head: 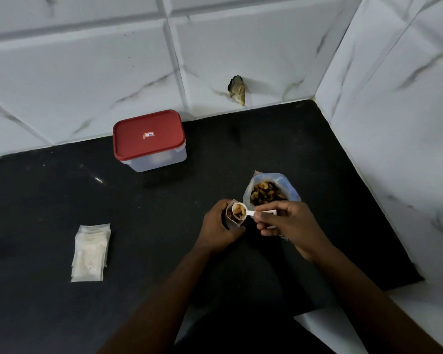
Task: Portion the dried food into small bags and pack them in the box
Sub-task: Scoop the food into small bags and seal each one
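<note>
My left hand grips a small clear bag held upright with its mouth open; some dried food shows inside. My right hand pinches the handle of a white scoop, whose bowl is heaped with nuts and sits over the small bag's mouth. Just behind stands the big open bag of dried food, full of mixed nuts and dark pieces. A clear box with a red lid stands shut at the back, against the wall.
A pile of several empty small bags lies on the black counter to the left. White marble-tiled walls close in at the back and right. A hole in the back wall tile is plugged with something crumpled.
</note>
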{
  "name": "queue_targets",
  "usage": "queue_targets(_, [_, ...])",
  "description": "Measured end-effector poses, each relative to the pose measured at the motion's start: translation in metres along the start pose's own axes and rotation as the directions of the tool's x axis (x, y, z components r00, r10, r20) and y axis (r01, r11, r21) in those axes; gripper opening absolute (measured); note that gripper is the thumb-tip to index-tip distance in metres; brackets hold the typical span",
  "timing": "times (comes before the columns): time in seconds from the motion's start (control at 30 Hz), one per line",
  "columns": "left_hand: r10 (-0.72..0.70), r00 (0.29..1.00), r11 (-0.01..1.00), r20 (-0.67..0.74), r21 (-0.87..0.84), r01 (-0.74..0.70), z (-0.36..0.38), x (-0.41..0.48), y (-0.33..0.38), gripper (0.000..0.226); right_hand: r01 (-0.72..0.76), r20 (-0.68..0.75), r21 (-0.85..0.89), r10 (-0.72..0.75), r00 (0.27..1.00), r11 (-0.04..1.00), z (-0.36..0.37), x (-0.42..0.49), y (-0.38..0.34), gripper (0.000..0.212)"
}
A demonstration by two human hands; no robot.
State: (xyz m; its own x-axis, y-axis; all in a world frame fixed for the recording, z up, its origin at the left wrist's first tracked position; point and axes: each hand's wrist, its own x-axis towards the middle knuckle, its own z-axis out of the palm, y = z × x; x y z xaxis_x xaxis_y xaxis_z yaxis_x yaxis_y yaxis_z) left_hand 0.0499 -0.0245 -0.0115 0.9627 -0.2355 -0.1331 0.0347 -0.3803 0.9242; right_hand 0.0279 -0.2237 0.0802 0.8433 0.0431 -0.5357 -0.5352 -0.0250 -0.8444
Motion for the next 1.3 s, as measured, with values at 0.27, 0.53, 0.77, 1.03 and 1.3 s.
queue_targets(0.27, [0.048, 0.997, 0.998, -0.059, -0.029, -0.049, 0.004, -0.002, -0.004, 0.043, 0.400, 0.030, -0.604, -0.481, 0.876, 0.690, 0.010, 0.000, 0.028, 0.019])
queue_targets(0.53, [-0.003, 1.000, 1.000, -0.009, -0.024, 0.003, 0.001, -0.001, -0.003, 0.050, 0.353, -0.087, -0.460, -0.436, 0.896, 0.815, 0.004, 0.000, 0.036, 0.018])
queue_targets(0.77, [-0.007, 0.999, 0.997, 0.043, -0.081, 0.011, -0.004, -0.004, 0.002, 0.050, 0.135, -0.288, 0.136, -0.092, 0.953, 0.981, -0.004, 0.004, 0.025, 0.020])
queue_targets(1.03, [-0.046, 0.991, 0.962, 0.124, -0.262, 0.078, -0.010, -0.007, 0.005, 0.047, 0.171, -0.295, -0.599, -0.414, 0.861, 0.782, -0.026, 0.021, 0.034, 0.019])
queue_targets(1.3, [-0.093, 0.994, 0.935, 0.058, -0.339, 0.107, -0.008, -0.006, 0.006, 0.031, 0.196, -0.135, -0.867, -0.594, 0.793, 0.458, -0.013, 0.022, 0.035, 0.032])
